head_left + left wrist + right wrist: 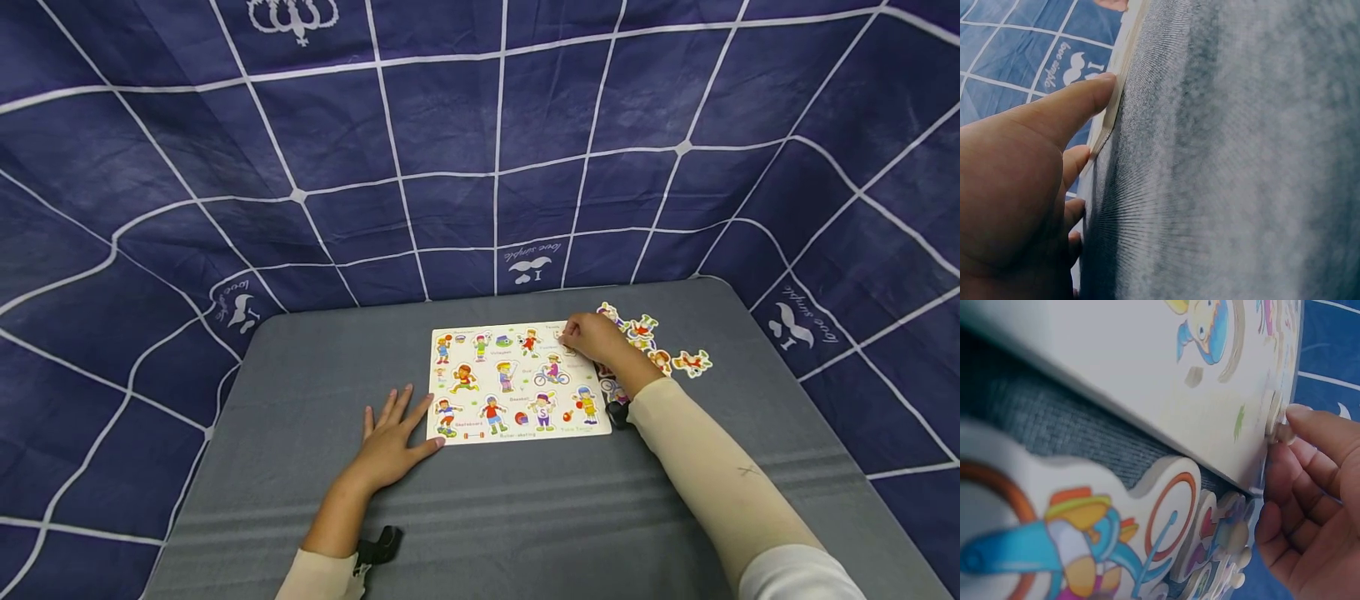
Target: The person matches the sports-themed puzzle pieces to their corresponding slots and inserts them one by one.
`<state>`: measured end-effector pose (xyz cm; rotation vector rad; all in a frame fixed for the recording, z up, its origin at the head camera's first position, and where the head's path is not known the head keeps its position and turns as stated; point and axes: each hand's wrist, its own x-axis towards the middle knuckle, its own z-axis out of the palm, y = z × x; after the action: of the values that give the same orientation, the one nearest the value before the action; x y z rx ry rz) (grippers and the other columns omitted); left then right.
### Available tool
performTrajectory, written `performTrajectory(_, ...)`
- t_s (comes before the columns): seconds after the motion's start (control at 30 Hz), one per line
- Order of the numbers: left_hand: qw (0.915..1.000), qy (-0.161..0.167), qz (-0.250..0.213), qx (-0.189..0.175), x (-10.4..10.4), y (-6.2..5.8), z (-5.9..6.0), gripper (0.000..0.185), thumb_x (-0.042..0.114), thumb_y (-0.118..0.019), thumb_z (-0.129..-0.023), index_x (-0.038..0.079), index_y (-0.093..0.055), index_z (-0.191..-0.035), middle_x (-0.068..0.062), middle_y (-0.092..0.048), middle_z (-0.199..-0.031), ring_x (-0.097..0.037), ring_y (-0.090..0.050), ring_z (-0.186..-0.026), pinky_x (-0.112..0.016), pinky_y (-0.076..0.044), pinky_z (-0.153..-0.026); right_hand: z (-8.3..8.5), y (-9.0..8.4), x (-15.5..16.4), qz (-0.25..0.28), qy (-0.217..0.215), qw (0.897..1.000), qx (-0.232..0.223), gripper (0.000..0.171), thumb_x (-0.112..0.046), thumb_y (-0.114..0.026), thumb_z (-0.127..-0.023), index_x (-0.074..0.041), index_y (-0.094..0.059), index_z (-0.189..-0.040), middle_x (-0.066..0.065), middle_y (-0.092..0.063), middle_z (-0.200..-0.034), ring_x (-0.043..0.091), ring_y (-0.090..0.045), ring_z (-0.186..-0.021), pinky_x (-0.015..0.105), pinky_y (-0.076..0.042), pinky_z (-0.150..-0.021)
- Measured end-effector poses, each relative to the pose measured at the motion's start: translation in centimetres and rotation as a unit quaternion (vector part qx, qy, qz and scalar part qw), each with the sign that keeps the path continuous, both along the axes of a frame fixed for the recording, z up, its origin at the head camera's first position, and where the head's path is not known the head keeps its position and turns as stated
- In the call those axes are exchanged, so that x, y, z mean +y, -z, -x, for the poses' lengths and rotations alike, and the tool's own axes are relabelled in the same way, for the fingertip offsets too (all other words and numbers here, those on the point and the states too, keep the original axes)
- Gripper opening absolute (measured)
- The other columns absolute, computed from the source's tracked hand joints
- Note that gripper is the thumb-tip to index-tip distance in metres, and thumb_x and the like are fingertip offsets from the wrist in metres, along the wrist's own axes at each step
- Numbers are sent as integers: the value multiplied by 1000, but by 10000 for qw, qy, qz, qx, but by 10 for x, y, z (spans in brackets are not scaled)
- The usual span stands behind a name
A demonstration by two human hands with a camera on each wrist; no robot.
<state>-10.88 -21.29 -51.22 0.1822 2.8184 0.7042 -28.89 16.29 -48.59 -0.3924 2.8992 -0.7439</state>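
Note:
A pale wooden puzzle board (517, 364) printed with children playing sports lies on the grey table. My left hand (388, 448) rests with spread fingers at the board's left end, its thumb touching the near corner; in the left wrist view the thumb (1082, 103) lies against the board's edge. At the board's far right corner, my right hand (597, 337) pinches a small knobbed puzzle piece (1272, 419) between thumb and fingers, close over the board. The picture on that piece is mostly hidden.
Several loose puzzle pieces (643, 327) lie right of the board, some beneath the right forearm. One piece (692, 362) sits farthest right. A bicycle piece (1091, 544) fills the front of the right wrist view. Blue checked cloth (450, 208) hangs behind the table.

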Motion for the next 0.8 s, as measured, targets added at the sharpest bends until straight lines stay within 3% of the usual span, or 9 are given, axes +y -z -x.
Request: performTrajectory(0.8,10000,22,54,-9,1,1,0,81,62,-62,-92,32,-30,-160,-11,-10,-172,-39,0,-159,-71,10,-120,-2,0,1,158,88,9998,-117,14,-23,-71,-92,-9,-69,-88,5,-65,-80,18,-56,-71,28,-42,-65)
